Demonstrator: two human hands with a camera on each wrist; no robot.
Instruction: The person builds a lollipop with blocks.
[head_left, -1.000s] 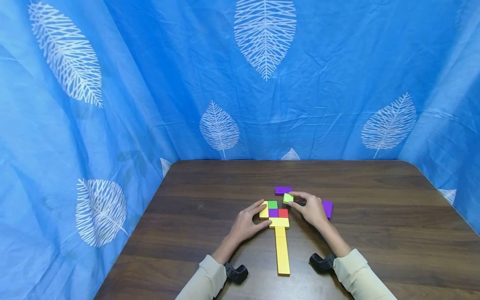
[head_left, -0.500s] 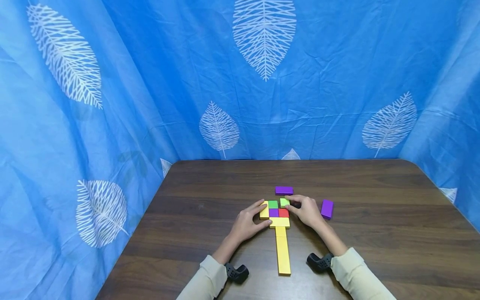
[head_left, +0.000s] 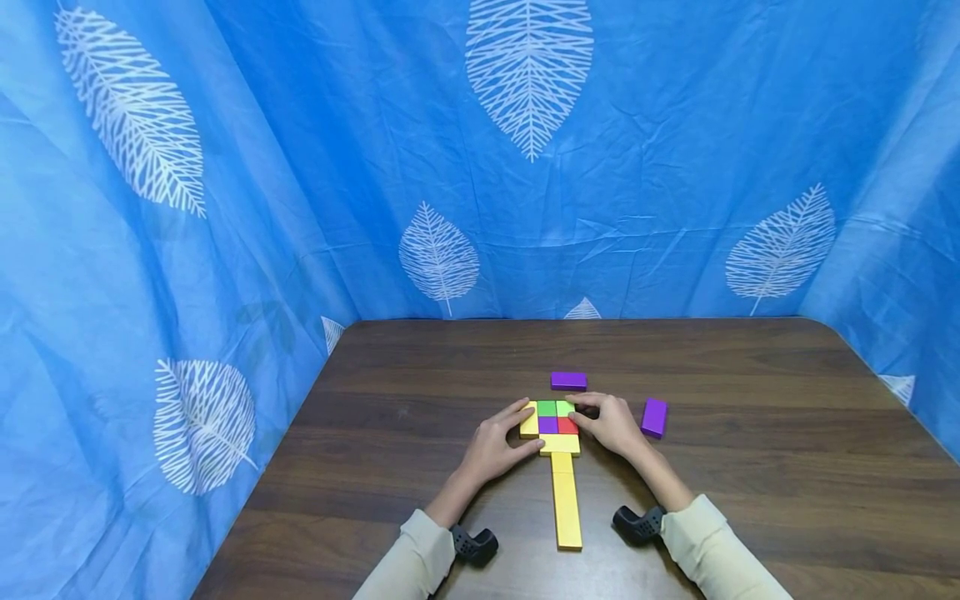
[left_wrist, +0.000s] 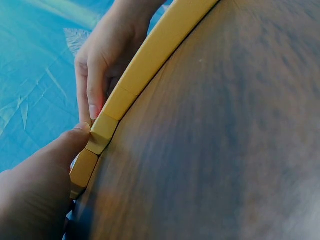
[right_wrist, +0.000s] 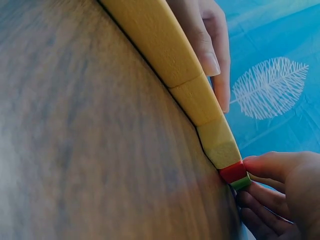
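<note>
Flat coloured blocks lie together on the table. A green block [head_left: 547, 408], a light green block [head_left: 562, 408], a purple block [head_left: 548, 425] and a red block [head_left: 567, 426] form a square. My left hand [head_left: 491, 446] rests its fingers on an upright yellow block [head_left: 528, 427] along the square's left side. Its thumb touches the end of a crosswise yellow block [head_left: 560, 444] below. My right hand [head_left: 613, 423] pinches the light green block between thumb and index finger, the thumb beside the red block. In the right wrist view its fingertips reach the red and green ends.
A yellow strip [head_left: 566, 508] of two pieces runs from the crosswise block toward me. One purple block [head_left: 568, 381] lies behind the square, another purple block [head_left: 655, 417] to the right. A blue leaf-patterned curtain [head_left: 637, 167] hangs behind the table [head_left: 750, 467].
My right hand has brought the light green block down and left, against the green and red blocks. The left hand stays in place.
</note>
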